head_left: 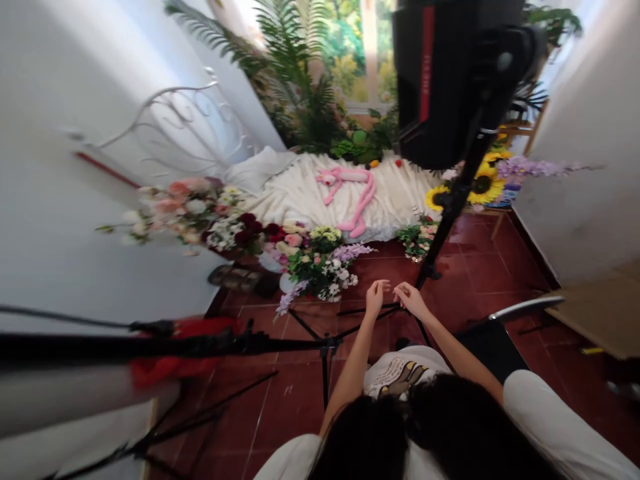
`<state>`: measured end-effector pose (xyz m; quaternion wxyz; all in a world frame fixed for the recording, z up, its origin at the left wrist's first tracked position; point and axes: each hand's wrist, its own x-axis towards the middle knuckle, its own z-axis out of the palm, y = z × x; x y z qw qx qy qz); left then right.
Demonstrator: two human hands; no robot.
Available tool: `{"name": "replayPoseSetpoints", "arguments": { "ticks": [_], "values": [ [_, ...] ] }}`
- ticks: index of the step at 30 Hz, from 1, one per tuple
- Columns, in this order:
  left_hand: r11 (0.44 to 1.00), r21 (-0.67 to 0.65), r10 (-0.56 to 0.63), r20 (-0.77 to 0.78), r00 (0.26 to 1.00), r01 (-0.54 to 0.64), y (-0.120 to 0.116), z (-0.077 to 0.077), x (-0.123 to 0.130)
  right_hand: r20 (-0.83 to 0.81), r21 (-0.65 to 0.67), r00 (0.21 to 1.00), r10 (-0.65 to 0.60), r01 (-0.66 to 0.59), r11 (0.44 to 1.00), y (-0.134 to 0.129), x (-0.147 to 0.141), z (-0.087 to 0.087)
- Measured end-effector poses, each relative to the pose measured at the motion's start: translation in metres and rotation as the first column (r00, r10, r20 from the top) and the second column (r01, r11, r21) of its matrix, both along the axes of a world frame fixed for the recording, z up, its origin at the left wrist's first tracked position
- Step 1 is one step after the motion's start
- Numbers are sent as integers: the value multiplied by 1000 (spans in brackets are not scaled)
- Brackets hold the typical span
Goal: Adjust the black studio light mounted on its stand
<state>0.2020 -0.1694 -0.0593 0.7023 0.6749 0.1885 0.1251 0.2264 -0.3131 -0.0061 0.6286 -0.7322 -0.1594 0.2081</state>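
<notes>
My left hand (377,297) is raised in front of my shirt, its fingers bent and drawn together, pointing right. Facing it, my right hand (409,298) has its thumb and fingers pinched, pointing left. A small gap separates the fingertips of the two hands. Anything between the fingers is too small to make out. Behind and below the hands are the thin black legs of a light stand (373,325), and its dark pole (445,223) rises just beyond my right hand.
A large black studio light (440,87) hangs at upper right. Ahead, a pink plush toy (357,190) lies on a white-draped bed (295,187) bordered by flower bunches (320,267). Another stand's black bar (165,345) crosses at left. A black chair (493,347) stands at right on red tiles.
</notes>
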Motion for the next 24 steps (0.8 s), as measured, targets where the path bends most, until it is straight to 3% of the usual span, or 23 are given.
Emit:
{"name": "replayPoseSetpoints", "arguments": {
  "ticks": [3, 5, 12, 16, 18, 24],
  "values": [
    [979, 9, 202, 1, 979, -202, 37, -5, -30, 1, -19, 986, 164, -164, 986, 39, -2, 1],
    [935, 7, 355, 13, 935, -355, 61, -6, -55, 11, -9, 957, 289, -289, 957, 70, -7, 3],
    [662, 30, 747, 50, 663, -749, 120, -3, -165, 59, -1, 745, 665, -666, 746, 179, -49, 10],
    [500, 15, 864, 60, 500, -866, 131, 3, -216, 80, 46, 639, 765, -769, 638, 224, -79, 18],
    [444, 2, 893, 76, 443, -896, 134, 5, -232, 88, 60, 606, 790, -795, 603, 237, -90, 22],
    [410, 5, 908, 99, 408, -912, 135, 14, -250, 72, 41, 554, 830, -833, 552, 258, -104, 25]
  ]
}}
